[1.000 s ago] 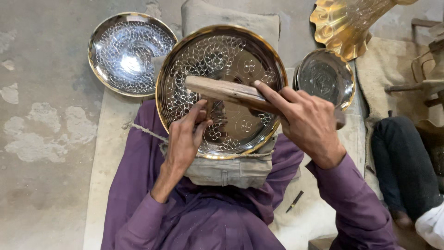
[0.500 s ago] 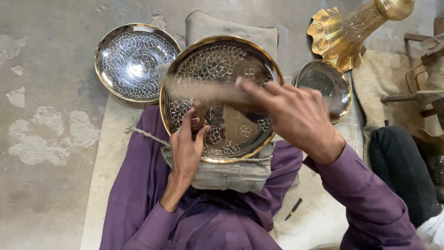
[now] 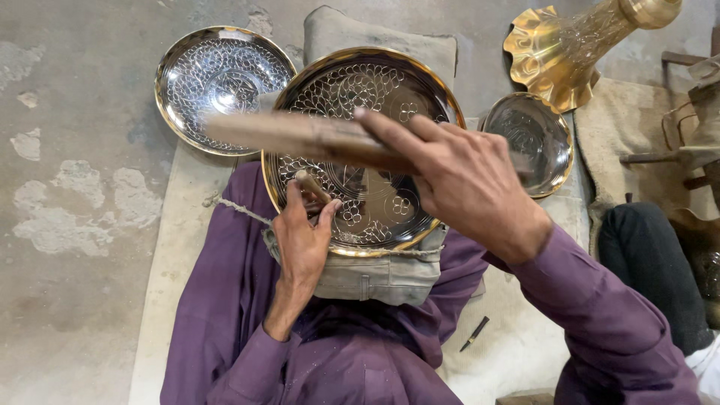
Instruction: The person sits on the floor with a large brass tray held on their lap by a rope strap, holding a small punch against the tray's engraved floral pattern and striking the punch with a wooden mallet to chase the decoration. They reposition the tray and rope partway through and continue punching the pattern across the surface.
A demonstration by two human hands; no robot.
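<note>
over lap: hands grip chisel (image 3: 311, 185), wooden mallet (image 3: 300, 135).

- Engraved brass tray (image 3: 375, 187): round, floral pattern, tilted on the lap
- Wooden mallet (image 3: 300, 135): long, blurred, held across the tray
- Chisel (image 3: 311, 186): thin, slanted against the tray's face

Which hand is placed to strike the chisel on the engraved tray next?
Right hand, probably: it holds the wooden mallet raised above the engraved tray. The left hand is occupied, pinching the chisel against the tray.
</note>
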